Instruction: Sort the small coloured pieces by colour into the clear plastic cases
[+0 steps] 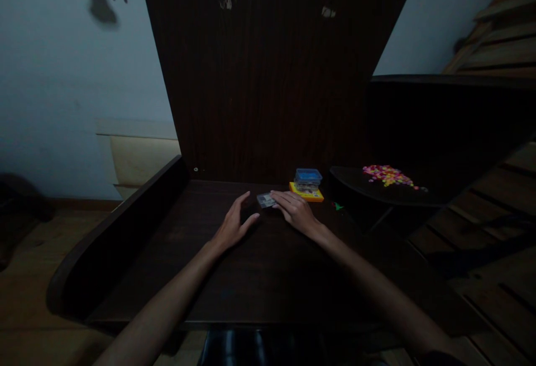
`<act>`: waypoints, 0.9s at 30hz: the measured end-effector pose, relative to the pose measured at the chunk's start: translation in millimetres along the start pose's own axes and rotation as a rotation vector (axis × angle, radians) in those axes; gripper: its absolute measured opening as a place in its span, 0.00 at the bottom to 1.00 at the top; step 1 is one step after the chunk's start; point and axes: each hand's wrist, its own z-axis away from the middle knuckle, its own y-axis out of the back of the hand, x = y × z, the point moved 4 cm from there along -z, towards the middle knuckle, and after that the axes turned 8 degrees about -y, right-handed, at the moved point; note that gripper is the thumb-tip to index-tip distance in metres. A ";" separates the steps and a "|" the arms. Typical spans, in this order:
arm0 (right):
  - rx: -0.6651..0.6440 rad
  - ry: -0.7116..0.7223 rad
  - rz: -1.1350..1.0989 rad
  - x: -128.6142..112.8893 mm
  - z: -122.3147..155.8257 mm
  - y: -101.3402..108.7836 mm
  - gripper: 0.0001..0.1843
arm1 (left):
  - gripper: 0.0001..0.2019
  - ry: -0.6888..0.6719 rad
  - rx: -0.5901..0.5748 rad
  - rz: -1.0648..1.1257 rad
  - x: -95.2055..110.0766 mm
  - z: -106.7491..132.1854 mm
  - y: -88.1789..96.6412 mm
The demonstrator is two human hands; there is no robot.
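My right hand [296,211] has its fingers on a small clear plastic box [264,200], whose right end they cover. What lies inside the box is too dim to make out. To the left of it my left hand [233,225] is open, thumb and fingers apart, touching nothing. Just beyond my right hand is a stack of small clear plastic boxes [308,176], the top one bluish. They rest on a flat yellow box [317,196].
Both hands are over a dark wooden desk [201,282] with a raised left side panel [121,232] and a tall back panel [268,87]. At right, a curved shelf [352,179] bears a pile of small colourful pieces [387,175]. A small green item [337,206] lies below it.
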 end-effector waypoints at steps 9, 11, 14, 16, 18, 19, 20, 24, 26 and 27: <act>0.085 -0.339 0.160 123.3 -3.2 36.6 0.18 | 0.23 -0.071 -0.104 -0.168 -8.9 0.2 1.3; 0.085 -0.403 0.169 143.4 -2.5 38.1 0.18 | 0.22 -0.075 -0.119 -0.171 -10.1 0.6 0.9; 0.060 -0.451 0.146 162.8 -2.1 34.6 0.18 | 0.22 -0.073 -0.123 -0.166 -11.1 1.3 1.3; 0.056 -0.463 0.125 169.8 -2.4 31.3 0.18 | 0.22 -0.067 -0.123 -0.164 -11.9 1.5 2.1; 0.068 -0.466 0.103 173.8 -3.2 28.3 0.18 | 0.23 -0.056 -0.127 -0.163 -13.0 1.6 2.6; 0.074 -0.466 0.093 175.1 -3.7 27.1 0.18 | 0.23 -0.049 -0.133 -0.165 -13.5 1.6 2.6; 0.078 -0.464 0.085 176.1 -4.2 25.9 0.18 | 0.23 -0.043 -0.141 -0.168 -14.0 1.6 2.5; 0.074 -0.460 0.078 180.0 -6.0 22.8 0.18 | 0.22 -0.025 -0.173 -0.180 -14.5 1.4 1.9; 0.066 -0.465 0.091 181.9 -6.2 22.2 0.18 | 0.22 -0.017 -0.183 -0.181 -14.4 1.3 1.8; 0.062 -0.469 0.102 182.7 -6.2 22.1 0.18 | 0.22 -0.014 -0.186 -0.180 -14.4 1.3 1.8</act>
